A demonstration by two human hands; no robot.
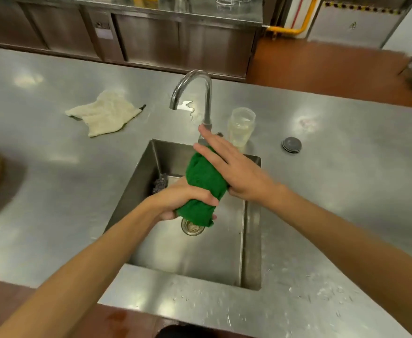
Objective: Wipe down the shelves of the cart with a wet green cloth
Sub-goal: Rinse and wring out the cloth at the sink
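Left hand [185,198] curls tightly round the lower end of the bunched green cloth [202,176], held over the sink [249,240] just above the drain [192,227]; right hand [239,172] lies straight-fingered against the cloth's upper part, close to the tap [206,93] at the sink's back edge.

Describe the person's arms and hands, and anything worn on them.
Both arms are bare as far as the view reaches: no sleeve shows on the left forearm or the right forearm. The left hand and right hand wear no gloves, and no watch, bracelet or ring is visible.
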